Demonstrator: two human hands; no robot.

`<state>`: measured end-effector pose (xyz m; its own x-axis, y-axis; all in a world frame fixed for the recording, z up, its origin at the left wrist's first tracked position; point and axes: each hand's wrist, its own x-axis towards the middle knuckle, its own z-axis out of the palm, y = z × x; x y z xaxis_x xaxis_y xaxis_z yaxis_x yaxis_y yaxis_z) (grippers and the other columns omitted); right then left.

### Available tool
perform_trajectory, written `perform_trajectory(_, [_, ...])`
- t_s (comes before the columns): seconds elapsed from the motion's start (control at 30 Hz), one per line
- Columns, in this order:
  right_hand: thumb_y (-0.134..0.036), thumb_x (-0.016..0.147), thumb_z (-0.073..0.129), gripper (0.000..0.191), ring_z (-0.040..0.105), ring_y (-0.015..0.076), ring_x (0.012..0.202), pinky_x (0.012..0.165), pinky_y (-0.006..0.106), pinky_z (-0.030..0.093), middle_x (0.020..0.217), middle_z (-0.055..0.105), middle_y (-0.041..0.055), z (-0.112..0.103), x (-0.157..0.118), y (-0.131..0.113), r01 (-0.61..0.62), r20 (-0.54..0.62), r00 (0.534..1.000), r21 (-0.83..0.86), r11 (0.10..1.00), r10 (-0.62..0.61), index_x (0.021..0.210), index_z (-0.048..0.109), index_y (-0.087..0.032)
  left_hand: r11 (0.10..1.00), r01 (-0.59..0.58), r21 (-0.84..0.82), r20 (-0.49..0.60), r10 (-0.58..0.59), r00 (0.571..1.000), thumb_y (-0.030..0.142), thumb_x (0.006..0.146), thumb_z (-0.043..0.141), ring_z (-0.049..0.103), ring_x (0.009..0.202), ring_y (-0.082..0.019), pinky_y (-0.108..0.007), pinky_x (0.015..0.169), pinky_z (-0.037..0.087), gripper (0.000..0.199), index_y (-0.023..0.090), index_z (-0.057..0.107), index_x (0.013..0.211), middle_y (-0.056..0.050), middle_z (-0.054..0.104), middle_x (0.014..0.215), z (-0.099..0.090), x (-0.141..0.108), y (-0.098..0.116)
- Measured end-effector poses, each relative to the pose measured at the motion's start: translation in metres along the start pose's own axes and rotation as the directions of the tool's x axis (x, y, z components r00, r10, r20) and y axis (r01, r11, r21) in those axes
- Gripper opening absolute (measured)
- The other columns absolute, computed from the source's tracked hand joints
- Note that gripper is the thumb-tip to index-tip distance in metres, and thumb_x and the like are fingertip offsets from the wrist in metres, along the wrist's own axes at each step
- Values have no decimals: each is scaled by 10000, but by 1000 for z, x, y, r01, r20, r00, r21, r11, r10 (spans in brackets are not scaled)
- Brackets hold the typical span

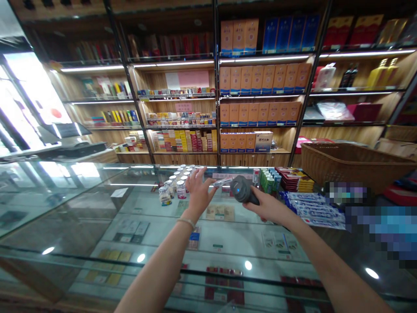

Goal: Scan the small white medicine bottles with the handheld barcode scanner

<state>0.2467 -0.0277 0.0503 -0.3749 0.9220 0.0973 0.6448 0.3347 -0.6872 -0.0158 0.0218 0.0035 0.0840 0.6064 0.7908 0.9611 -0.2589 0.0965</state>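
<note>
My right hand grips a dark grey handheld barcode scanner by its handle; a small blue light shows on its head. Between the thumb and fingers of my left hand is a small, slim, pale see-through pack, its far end close by the scanner's head. Its exact kind is too small to make out. Both hands are above the glass counter. Just left of my left hand stand several small jars with white lids, partly hidden by my fingers.
To the right on the counter lie blue-and-white packets, red and yellow boxes and green tubes. A wicker basket stands behind them. Goods show under the glass, such as red packs. Shelves of orange boxes line the back wall.
</note>
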Motion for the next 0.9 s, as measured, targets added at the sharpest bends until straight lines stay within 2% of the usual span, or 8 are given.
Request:
perform_trajectory(0.13, [-312,841,637,442,651,165,643,608,250,465,861,743,17,10,-5,-11,86,43,995,5,996,-86,1272,613,-216,1000,-6,4,-5,6,1000,434,877,696,327,1463,-368,-632,1175,220,179,303,742,990,-73,468,1560,2,-1,-1])
perform_trajectory(0.27, [-273,775,676,472,695,235,908,770,296,496,1038,758,52,21,-6,-13,138,49,989,22,990,-139,1242,638,-212,1000,-11,20,-43,11,999,401,850,735,354,1450,-361,-619,1178,222,156,306,747,974,-70,490,1541,4,-2,-2])
perform_trajectory(0.33, [-280,762,685,514,692,251,964,823,316,497,1081,756,60,24,-5,-12,133,37,990,25,991,-133,1268,623,-211,1000,-15,27,-64,17,998,393,845,743,363,1448,-354,-613,1179,226,144,311,747,964,-67,499,1533,6,-2,-3])
perform_trajectory(0.6, [-269,729,724,490,699,250,911,772,298,485,1008,767,50,23,-7,-16,98,-8,995,-29,995,-99,1212,645,-230,999,2,36,-77,0,997,332,826,749,404,1424,-350,-595,1185,223,114,294,751,933,-65,520,1519,11,-3,-5])
perform_trajectory(0.9, [-275,732,702,458,692,243,918,761,283,466,1022,760,65,25,-5,-16,94,-40,995,-34,995,-95,1179,638,-198,1000,-23,11,-46,23,999,378,851,727,351,1453,-358,-625,1172,228,143,301,742,971,-77,486,1540,3,-2,-1])
